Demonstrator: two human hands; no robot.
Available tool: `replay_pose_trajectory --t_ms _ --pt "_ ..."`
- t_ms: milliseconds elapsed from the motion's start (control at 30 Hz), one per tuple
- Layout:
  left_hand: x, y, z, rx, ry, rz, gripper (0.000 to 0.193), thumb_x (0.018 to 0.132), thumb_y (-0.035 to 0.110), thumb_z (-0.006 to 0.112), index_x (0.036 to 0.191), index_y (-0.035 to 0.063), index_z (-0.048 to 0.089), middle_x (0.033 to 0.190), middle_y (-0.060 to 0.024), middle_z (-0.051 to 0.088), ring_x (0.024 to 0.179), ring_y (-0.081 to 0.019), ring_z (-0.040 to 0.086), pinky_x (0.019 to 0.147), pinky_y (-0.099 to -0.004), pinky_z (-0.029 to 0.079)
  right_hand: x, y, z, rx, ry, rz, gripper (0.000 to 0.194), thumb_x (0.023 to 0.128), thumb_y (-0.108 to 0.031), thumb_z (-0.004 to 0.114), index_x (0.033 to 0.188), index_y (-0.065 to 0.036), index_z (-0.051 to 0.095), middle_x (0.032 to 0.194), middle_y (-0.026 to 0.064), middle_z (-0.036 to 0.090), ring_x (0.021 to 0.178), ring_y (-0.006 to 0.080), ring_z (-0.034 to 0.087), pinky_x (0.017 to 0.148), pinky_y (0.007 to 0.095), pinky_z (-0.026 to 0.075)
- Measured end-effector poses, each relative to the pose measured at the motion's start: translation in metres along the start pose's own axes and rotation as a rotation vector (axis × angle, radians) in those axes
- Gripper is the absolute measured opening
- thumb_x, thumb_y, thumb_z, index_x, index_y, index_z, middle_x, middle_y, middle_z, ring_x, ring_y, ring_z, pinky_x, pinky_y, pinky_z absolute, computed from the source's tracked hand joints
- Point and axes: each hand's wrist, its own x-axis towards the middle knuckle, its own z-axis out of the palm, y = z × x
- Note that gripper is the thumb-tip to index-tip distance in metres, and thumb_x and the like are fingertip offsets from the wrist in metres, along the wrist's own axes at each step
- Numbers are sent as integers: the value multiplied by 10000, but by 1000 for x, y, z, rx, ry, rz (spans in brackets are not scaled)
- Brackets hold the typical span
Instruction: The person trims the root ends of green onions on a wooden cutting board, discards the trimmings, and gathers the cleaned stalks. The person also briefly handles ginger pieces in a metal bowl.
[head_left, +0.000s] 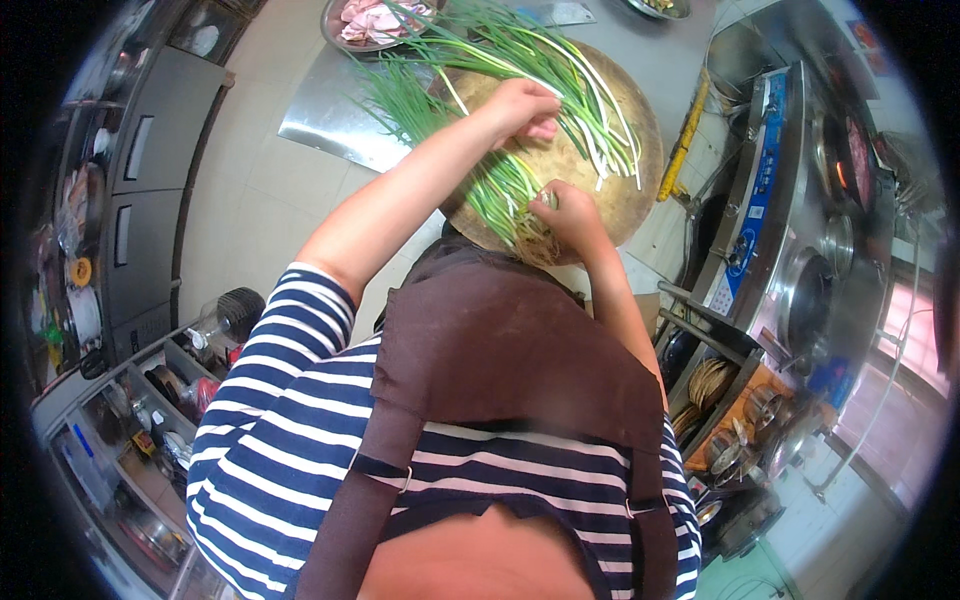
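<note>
Green onions with white stems (600, 139) lie across the far side of a round wooden chopping block (637, 202). A second bunch of green onions, roots attached (499, 196), lies on the near side. My left hand (529, 112) is over the block between the bunches, its fingers curled by a pale stalk; whether it grips that stalk is unclear. My right hand (571, 214) pinches at the root end of the near bunch, thumb against fingers. Leafy green tops (401, 97) hang over the block's left edge.
The block stands on a steel table (315, 112). Beyond it are a metal bowl of raw meat (375, 22), a cleaver-like blade (566, 13) and another bowl (660, 7). A stove (757, 187) is at right, a grey cabinet (161, 120) at left.
</note>
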Motion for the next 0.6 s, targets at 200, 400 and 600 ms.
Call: replay_pose_trajectory --t_ms 200,400,600 --pt "-64 -17 -41 -66 -154 26 161 913 165 574 940 6 582 824 -55 643 717 -103 619 609 -220 516 4 10 -3 97 -92 -45 242 753 -244 712 856 -32 660 774 179 650 717 264 630 683 345 484" --pt "-96 -53 -21 234 -94 -51 195 901 206 607 868 14 596 719 -50 630 511 -111 581 422 -231 450 -4 5 -30 537 -152 209 181 847 -212 666 835 -32 656 730 -32 606 655 58 520 587 229 420" --pt "-84 -73 7 381 -175 -240 236 890 230 619 842 2 583 699 -84 640 470 -115 562 386 -226 411 -14 8 -27 356 -86 98 174 842 -203 659 875 -32 660 733 -18 606 671 75 532 629 239 435"
